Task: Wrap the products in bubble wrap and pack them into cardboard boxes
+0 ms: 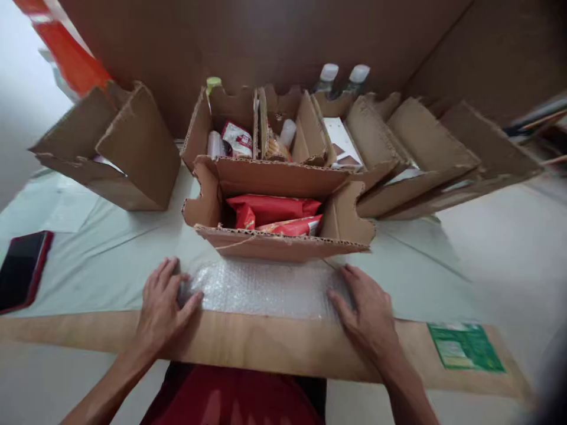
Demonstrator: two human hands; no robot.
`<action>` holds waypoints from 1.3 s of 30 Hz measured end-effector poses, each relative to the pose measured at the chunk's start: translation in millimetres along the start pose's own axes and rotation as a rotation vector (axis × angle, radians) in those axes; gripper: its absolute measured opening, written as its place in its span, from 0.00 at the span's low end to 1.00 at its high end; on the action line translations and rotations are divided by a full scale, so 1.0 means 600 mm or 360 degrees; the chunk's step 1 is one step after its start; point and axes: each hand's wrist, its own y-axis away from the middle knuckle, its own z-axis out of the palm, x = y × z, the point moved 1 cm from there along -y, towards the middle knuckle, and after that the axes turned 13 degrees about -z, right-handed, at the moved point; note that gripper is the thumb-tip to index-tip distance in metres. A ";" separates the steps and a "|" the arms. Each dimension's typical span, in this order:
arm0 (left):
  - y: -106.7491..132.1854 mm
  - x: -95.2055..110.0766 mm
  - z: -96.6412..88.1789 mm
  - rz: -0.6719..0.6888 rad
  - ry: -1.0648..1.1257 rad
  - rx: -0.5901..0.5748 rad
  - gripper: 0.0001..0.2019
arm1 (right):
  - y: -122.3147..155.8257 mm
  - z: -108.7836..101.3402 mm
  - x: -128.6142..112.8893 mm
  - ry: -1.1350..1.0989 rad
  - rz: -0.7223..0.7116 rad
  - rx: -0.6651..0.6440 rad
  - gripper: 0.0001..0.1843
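Observation:
A clear sheet of bubble wrap lies flat on the pale green cloth along the table's near side. At its left end rests my left hand, fingers spread and thumb on the sheet. My right hand lies at the right end, its fingers also apart and touching the sheet's edge. Just beyond the wrap stands an open cardboard box with notched short sides. Inside it are shiny red packets, partly hidden by the front wall.
Several open cardboard boxes stand behind, holding packets and a white box. Two white-capped bottles rise at the back. A phone lies far left, a green packet on the wooden edge at right.

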 end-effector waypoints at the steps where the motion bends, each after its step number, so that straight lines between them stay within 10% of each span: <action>1: -0.001 0.006 0.000 0.0029 0.0031 0.0028 0.12 | -0.004 0.004 -0.003 -0.0049 -0.0022 0.0009 0.28; 10: -0.011 0.026 -0.035 -0.0448 0.0575 -0.0174 0.05 | 0.020 -0.036 -0.017 -0.0632 0.0196 -0.0001 0.11; 17: -0.070 -0.039 -0.066 -0.0816 0.0451 -0.0423 0.23 | 0.038 -0.037 -0.102 -0.1344 0.0625 -0.0297 0.27; 24: -0.169 -0.114 -0.099 -0.0535 -0.0235 -0.0516 0.27 | -0.029 -0.015 -0.223 -0.1958 0.0161 -0.0349 0.24; 32: -0.286 -0.076 -0.080 -0.0144 -0.0380 -0.0378 0.31 | -0.067 -0.022 -0.335 -0.2199 0.0353 -0.0492 0.15; 35: -0.259 -0.067 -0.078 0.0031 -0.0120 -0.0130 0.32 | -0.073 -0.025 -0.367 -0.2331 0.0565 -0.0683 0.19; 39: -0.113 -0.078 -0.118 0.0323 0.0378 -0.0221 0.26 | -0.078 -0.034 -0.378 -0.2573 0.0763 -0.0750 0.22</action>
